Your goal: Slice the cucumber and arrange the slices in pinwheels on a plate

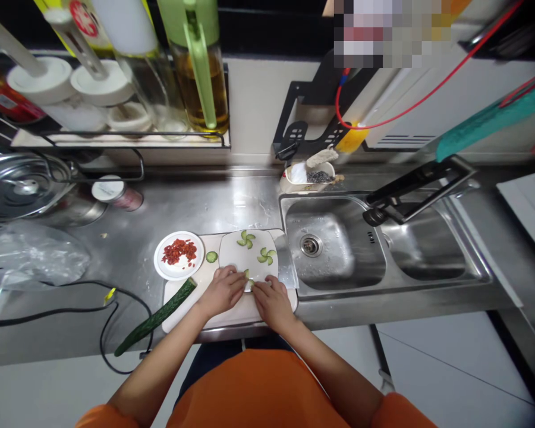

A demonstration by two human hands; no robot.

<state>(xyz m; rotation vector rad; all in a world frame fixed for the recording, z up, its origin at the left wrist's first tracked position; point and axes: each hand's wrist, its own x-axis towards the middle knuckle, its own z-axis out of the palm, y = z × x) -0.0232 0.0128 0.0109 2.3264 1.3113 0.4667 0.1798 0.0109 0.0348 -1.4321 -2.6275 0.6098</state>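
Note:
On the white square plate (pixel 248 252), cucumber slices (pixel 246 239) are arranged in two pinwheel shapes, one at the far edge and one at the right. My left hand (pixel 225 290) is closed, its fingertips at a small cucumber slice (pixel 246 274) by the plate's near edge. Opposite it, my right hand (pixel 274 302) is closed too, pinching around a slice at its fingertips. The plate rests on a pale cutting board (pixel 173 318), and a wide knife blade (pixel 288 261) shows at its right. A cut cucumber piece (pixel 211 257) lies left of the plate.
A long cucumber (pixel 160 315) lies across the board's left edge. Behind it stands a round white plate (pixel 159 257) with chopped red pieces. A double sink (pixel 339 244) is at the right. Black cables (pixel 71 315) and a clear plastic bag (pixel 31 255) lie at the left.

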